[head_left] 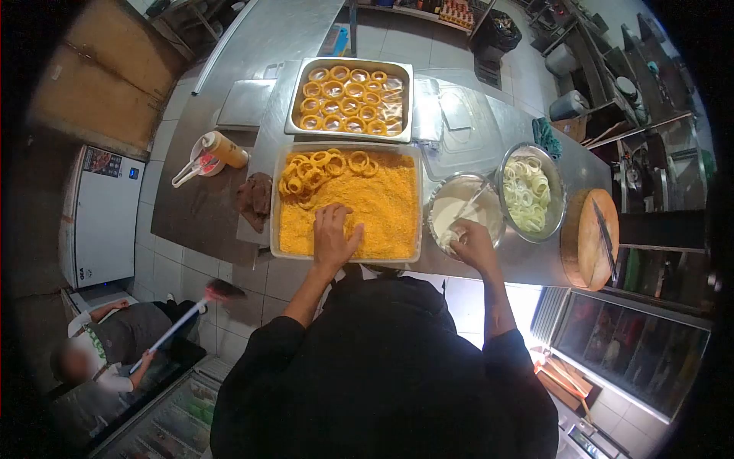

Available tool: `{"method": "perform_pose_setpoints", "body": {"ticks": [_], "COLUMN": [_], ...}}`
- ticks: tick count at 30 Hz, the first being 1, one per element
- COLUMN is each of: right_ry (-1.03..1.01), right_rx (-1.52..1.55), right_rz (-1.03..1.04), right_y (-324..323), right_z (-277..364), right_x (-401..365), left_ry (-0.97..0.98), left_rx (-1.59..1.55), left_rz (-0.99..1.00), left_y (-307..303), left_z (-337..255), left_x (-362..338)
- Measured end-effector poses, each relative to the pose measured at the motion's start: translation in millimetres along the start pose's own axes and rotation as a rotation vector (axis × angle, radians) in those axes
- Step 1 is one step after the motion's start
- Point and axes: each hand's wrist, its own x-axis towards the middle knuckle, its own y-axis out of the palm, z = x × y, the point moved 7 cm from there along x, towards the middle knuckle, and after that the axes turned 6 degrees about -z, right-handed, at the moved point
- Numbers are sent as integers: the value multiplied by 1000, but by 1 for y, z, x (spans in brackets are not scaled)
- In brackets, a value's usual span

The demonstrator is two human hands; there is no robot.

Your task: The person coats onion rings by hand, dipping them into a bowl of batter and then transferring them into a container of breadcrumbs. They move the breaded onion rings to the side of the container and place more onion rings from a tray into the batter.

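Observation:
My left hand (334, 236) lies palm down on orange breadcrumbs (386, 222) in a rectangular plastic tub (418, 222), its fingers stretched out. Crumb-coated onion rings (313, 170) are heaped at the tub's far side. Over a metal bowl of pale batter (447, 206), my right hand (472, 243) pinches a batter-covered onion ring (454, 236), partly hidden by the fingers. A utensil handle (478, 195) leans in that bowl. Just right of it, a larger metal bowl (564, 195) contains raw sliced onion rings (525, 191).
Behind the tub, a steel pan (292, 115) holds rows of coated rings. A knife (604, 233) rests on a round wooden board (581, 245). A sauce bottle (224, 149) and brown cloth (254, 200) lie left. Another person (126, 336) holds a broom (172, 330) on the floor.

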Motion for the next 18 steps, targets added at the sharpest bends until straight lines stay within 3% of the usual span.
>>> {"method": "perform_pose_setpoints", "body": {"ticks": [2,5,8,11,14,16,18], "right_ry": [20,-14,-55,-19,-75,-71,-64], "right_rx": [-9,-48,-71,26,31,-62,-44], "right_rz": [82,-33,-17,-130,-227,188,73], "right_y": [7,1,0,-7,-8,18,11], "right_z": [-8,2,13,24,13,-10,-6], "right_x": [4,8,12,12,8,5,9], "left_ry": [266,419,529,463,322,225,124], "left_rx": [-52,-207,-77,118,47,12,-16], "left_rz": [67,228,361,422,456,422,378], "left_y": [2,30,52,58,48,28,12], "left_z": [-29,-57,-72,-62,-34,-27,-13], "left_x": [7,5,2,2,4,3,4]}}
